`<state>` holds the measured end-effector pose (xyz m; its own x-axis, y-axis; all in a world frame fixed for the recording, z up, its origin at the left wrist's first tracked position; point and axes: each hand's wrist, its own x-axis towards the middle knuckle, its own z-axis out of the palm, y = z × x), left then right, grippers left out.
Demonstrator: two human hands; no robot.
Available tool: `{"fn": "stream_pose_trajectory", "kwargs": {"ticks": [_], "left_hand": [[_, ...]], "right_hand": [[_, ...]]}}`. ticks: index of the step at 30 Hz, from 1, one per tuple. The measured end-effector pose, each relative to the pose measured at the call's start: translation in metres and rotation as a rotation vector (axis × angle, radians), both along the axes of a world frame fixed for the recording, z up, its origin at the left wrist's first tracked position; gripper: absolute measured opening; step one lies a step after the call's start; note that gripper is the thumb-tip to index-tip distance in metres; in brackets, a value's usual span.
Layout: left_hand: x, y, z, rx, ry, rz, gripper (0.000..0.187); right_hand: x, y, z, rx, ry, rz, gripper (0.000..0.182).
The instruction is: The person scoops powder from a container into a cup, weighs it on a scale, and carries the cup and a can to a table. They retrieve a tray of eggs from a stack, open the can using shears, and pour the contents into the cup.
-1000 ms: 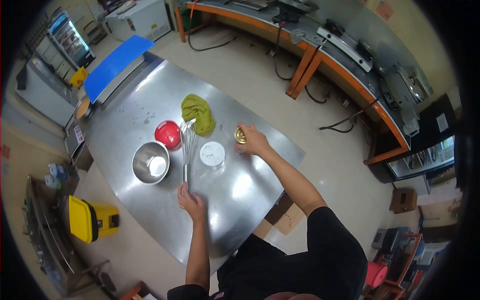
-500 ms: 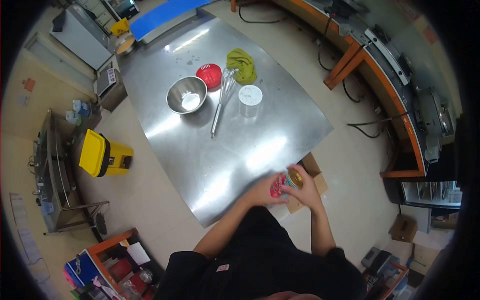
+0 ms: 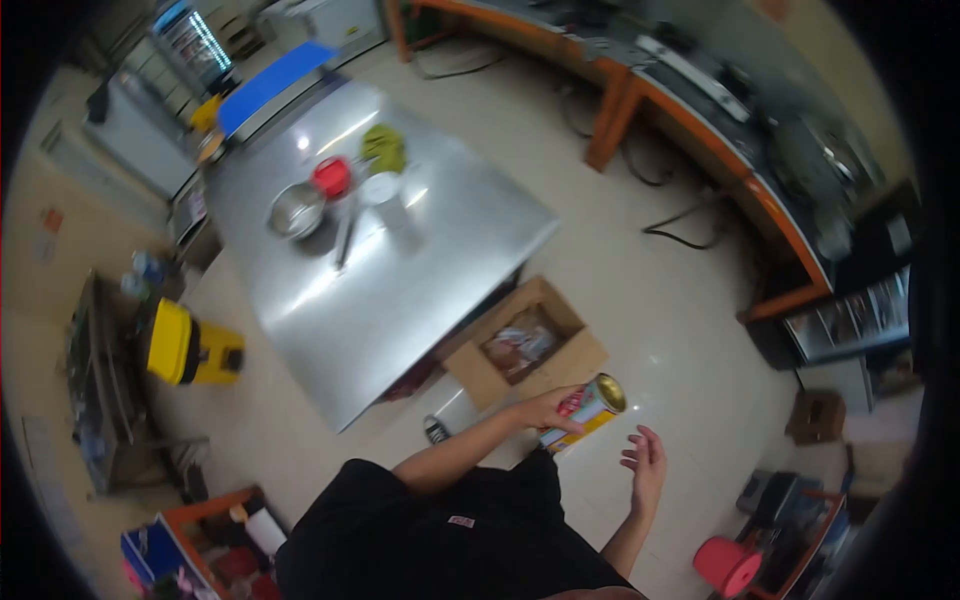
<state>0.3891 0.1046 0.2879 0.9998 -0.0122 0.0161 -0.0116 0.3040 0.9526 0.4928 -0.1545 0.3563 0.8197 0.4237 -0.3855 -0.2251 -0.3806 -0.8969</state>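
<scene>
My left hand [image 3: 551, 410] is closed around a tin can [image 3: 598, 404] with a red, light-blue and yellow label. The can is tilted, its gold-coloured metal end facing up and away from me. To the right of it, my right hand [image 3: 646, 455] is apart from the can, fingers spread and holding nothing. Just beyond the can an open cardboard box [image 3: 477, 378] stands on the floor, with what look like plastic-wrapped items [image 3: 522, 343] inside, too blurred to name.
On the steel table [image 3: 400, 300] are a metal bowl [image 3: 297, 211], a red dish [image 3: 331, 177], a whisk [image 3: 344, 240], a white-lidded container [image 3: 382, 190] and a green cloth [image 3: 383, 149]. A yellow bin [image 3: 195, 345] stands left; an orange-framed counter [image 3: 690, 95] runs along the right.
My right hand has let go of the can and moved off to the right; my left hand keeps hold of it. The view has swung right, bringing the cardboard box into full sight.
</scene>
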Motion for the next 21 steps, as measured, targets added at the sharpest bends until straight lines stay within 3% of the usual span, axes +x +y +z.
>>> {"fn": "stream_pose_trajectory", "kwargs": {"ticks": [2, 5, 7, 9, 10, 11, 14, 16, 17, 21], "left_hand": [[0.042, -0.053, -0.078, -0.549, 0.298, -0.102, 0.083], [0.12, -0.093, -0.128, 0.035, 0.069, 0.345, 0.075], [0.108, -0.107, -0.126, -0.018, 0.282, 0.33, 0.064], [0.132, -0.126, -0.133, -0.581, 0.594, 0.315, 0.058], [0.139, -0.128, -0.136, -0.625, 0.623, 0.302, 0.06], [0.143, -0.128, -0.155, -0.452, 0.565, 0.335, 0.056], [0.178, -0.118, -0.096, -0.3, 0.42, 0.386, 0.058], [0.21, -0.113, -0.062, -0.52, 0.386, 0.413, 0.059], [0.219, -0.11, -0.054, -0.636, 0.382, 0.422, 0.06], [0.261, -0.073, -0.104, -0.797, 0.273, 0.342, 0.067]], "right_hand": [[0.034, -0.036, -0.016, 0.004, -0.078, 0.007, 0.032], [0.118, -0.112, -0.05, -0.101, -0.281, 0.049, 0.026], [0.137, -0.162, -0.071, -0.106, -0.284, -0.042, 0.024], [0.172, -0.174, -0.024, -0.185, -0.211, -0.135, 0.024], [0.201, -0.179, -0.004, -0.222, -0.213, -0.151, 0.024], [0.225, -0.186, 0.004, -0.171, -0.182, -0.176, 0.024], [0.323, -0.172, -0.005, -0.063, -0.202, -0.147, 0.024], [0.387, -0.16, -0.049, -0.146, -0.3, -0.005, 0.024], [0.403, -0.132, -0.045, -0.127, -0.314, 0.022, 0.024], [0.479, -0.052, -0.075, -0.071, -0.277, 0.15, 0.023]]}}
